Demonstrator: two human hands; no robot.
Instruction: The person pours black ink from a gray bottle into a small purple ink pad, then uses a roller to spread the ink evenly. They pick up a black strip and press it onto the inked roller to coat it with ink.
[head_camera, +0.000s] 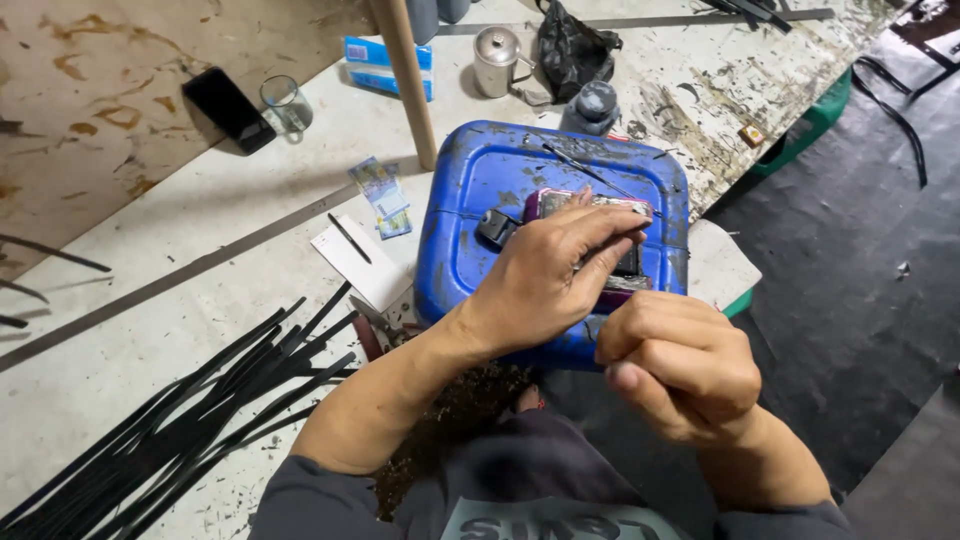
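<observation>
The opened magenta-edged flat phone body (590, 205) lies on top of the scuffed blue plastic canister (480, 180), pressed flat under the left hand (545, 275). The right hand (680, 365), at five o'clock, is curled into a fist; what it grips is hidden. At eleven o'clock stand a lidded steel mug (497, 62) and an empty clear drinking glass (286, 103); black strips (190, 420) lie at eight

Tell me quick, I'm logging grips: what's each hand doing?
Left hand: pressed flat on the purple device, fingers extended.
Right hand: closed fist; contents cannot be told.
</observation>
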